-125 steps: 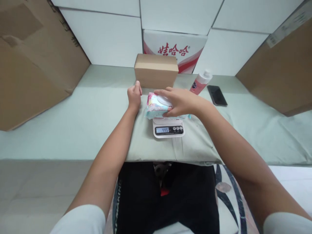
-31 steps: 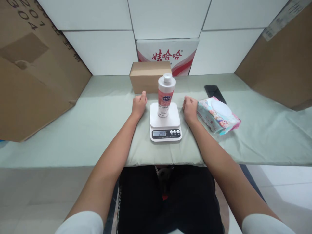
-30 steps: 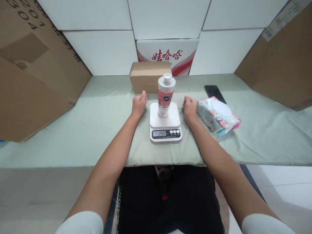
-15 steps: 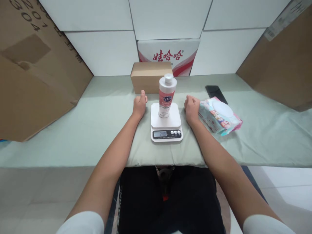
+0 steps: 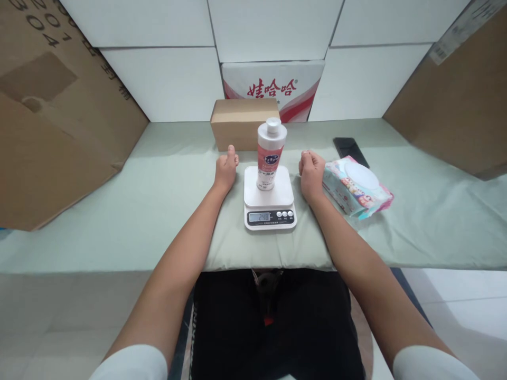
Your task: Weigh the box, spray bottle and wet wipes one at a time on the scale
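Observation:
A white kitchen scale lies on the table in front of me, its lit display showing digits too blurred to read surely. Upright on its platform stands a white bottle with a pink label and a white cap, touched by neither hand. My left hand rests left of the scale in a loose fist, thumb up, with nothing seen in it. To the right of the scale, my right hand is also curled into a fist. It lies close beside a pack of wet wipes, and no object shows in it.
A brown cardboard box sits behind the bottle, before a white-and-red carton at the wall. A black phone lies behind the wipes. Large cardboard sheets stand at both sides of the cloth-covered table.
The whole view has shifted very slightly. The last digit on the scale's display looks different. Both fists and the bottle keep their places.

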Demonstrator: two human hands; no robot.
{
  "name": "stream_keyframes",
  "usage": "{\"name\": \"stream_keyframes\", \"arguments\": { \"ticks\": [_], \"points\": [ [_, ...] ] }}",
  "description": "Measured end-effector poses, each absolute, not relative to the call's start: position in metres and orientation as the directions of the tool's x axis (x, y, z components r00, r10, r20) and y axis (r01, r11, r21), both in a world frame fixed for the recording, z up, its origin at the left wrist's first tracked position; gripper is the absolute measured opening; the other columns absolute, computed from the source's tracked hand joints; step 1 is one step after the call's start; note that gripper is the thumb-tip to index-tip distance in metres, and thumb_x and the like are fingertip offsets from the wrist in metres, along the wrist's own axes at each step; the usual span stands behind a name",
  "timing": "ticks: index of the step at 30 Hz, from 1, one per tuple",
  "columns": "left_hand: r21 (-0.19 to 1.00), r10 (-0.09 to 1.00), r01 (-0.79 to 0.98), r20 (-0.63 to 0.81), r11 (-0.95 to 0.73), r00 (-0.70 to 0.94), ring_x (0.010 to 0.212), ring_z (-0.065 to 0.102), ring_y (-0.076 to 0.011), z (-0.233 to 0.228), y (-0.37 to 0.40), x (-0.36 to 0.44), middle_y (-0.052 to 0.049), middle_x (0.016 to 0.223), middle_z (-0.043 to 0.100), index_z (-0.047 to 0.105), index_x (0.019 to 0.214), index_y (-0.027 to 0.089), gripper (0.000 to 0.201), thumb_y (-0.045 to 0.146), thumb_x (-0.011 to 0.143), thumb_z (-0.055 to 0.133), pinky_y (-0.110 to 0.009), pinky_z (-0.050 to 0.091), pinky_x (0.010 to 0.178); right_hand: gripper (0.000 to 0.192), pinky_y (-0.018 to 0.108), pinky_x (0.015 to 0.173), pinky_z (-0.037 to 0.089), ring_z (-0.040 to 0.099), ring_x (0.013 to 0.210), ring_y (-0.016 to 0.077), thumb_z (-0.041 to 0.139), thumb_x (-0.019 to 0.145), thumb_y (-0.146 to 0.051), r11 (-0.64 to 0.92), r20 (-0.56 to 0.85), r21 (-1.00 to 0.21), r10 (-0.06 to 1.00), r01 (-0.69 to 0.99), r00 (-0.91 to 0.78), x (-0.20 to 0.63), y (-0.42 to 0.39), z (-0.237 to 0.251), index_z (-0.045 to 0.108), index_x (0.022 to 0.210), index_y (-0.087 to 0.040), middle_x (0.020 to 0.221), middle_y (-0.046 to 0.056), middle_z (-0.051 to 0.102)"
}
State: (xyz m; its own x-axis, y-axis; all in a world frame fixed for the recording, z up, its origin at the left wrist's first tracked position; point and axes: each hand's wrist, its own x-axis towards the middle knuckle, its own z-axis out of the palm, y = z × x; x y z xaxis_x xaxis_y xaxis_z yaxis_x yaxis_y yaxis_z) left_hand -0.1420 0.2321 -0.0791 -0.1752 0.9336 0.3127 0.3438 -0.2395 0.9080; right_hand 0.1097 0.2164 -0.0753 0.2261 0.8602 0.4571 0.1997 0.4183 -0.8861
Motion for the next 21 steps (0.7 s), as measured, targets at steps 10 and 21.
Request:
{"name": "stream_keyframes", "arguments": {
  "ticks": [10,21],
  "points": [
    [0.909,0.929,0.312,0.336,-0.276,-0.156,0.05,0.029,-0.0146,-0.08,0.232,-0.141,0.002,0.051,0.024,0.028,0.052,0.024,0.071,0.074,0.102,0.027,-0.034,0.027,0.055,0.053,0.036,0.073,0.048,0.06,0.078,0.0194,0.068,0.089,-0.072,0.68,0.643,-0.684,0.733,0.265,-0.221,0.091,0.189,-0.048,0.073,0.105,-0.023,0.097,0.006,0.075],
    [0.908,0.923,0.325,0.337,-0.265,-0.188,0.052,0.028,-0.0142,-0.081,0.233,-0.143,0.001,0.053,0.026,0.029,0.053,0.023,0.07,0.071,0.104,0.026,-0.035,0.024,0.056,0.053,0.03,0.057,0.044,0.05,0.06,0.013,0.073,0.087,-0.07,0.611,0.654,-0.699,0.756,0.372,-0.015,0.095,0.204,-0.059,0.063,0.11,-0.024,0.087,0.001,0.066]
  ]
}}
